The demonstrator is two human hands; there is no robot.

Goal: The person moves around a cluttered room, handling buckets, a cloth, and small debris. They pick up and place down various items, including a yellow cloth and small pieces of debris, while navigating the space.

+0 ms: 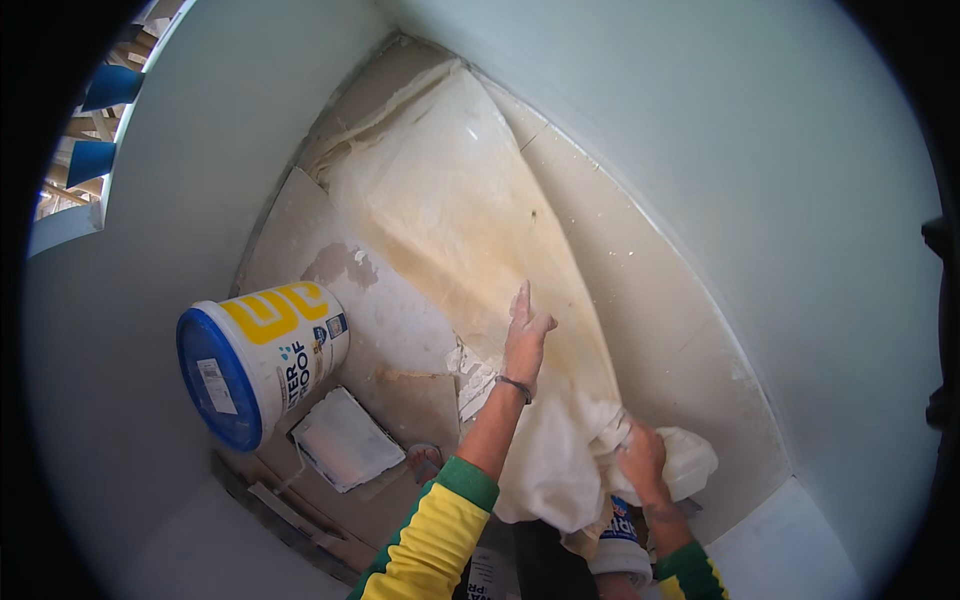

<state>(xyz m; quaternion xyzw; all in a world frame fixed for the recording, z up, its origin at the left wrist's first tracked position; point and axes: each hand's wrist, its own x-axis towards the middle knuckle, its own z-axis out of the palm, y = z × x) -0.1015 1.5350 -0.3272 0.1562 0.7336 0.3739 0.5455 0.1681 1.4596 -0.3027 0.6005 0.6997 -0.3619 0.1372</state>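
Observation:
A large cream, slightly see-through sheet (450,190) stretches from the far corner of the floor towards me, its near end bunched in folds. My left hand (527,340) reaches out over the middle of this sheet, fingers extended and nothing in its grip; I cannot tell whether it touches the surface. Lower right, my right hand (641,458) is closed around gathered folds of the sheet. Part of the bunched material hangs past that hand, and its fingertips are partly hidden by the folds.
A large white bucket (290,345) with a blue lid stands at the left, near a white-coated square tray (347,438). Below my right hand is another white container (620,555). Pale walls (720,130) enclose the dusty floor (640,270). Flaked white scraps (474,385) lie beside the sheet.

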